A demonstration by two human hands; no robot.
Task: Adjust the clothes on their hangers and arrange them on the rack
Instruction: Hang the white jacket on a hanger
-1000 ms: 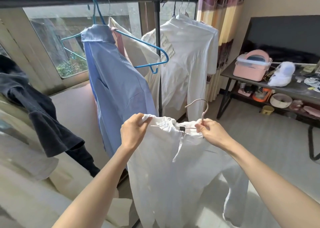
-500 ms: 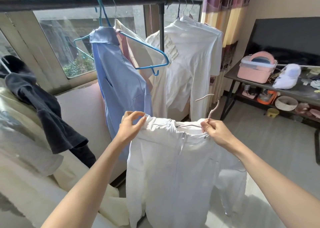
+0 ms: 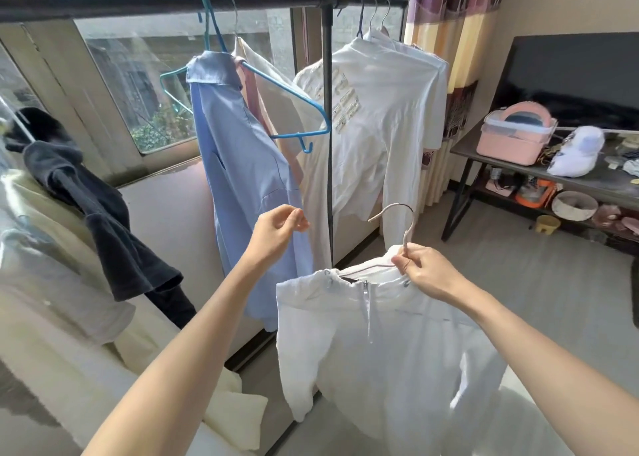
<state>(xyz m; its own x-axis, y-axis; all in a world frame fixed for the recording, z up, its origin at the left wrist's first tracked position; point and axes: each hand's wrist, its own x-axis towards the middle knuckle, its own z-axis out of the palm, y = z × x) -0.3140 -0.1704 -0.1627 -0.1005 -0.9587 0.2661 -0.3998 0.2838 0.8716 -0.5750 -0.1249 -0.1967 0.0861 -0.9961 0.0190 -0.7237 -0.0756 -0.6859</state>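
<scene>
My right hand (image 3: 423, 272) grips the neck of a pale pink hanger (image 3: 404, 227) that carries a white garment (image 3: 380, 345) hanging below it. My left hand (image 3: 276, 230) is raised left of the garment, fingers pinched together, holding nothing. Above runs the black rack bar (image 3: 138, 4). A blue shirt (image 3: 242, 179) hangs crookedly on a blue hanger (image 3: 287, 106), slipped off its right arm. Right of the rack's upright post (image 3: 326, 144), white shirts (image 3: 380, 127) hang on several hangers.
A dark garment (image 3: 93, 206) drapes over pale cloth at the left. A window (image 3: 155, 75) is behind the rack, a curtain (image 3: 449, 58) at its right. A dark shelf table (image 3: 553, 175) with a pink box (image 3: 515, 137) stands at the right.
My left hand has let go of the white garment's left shoulder and lifted away. The garment's left side has dropped, and it now hangs from the hanger in my right hand.
</scene>
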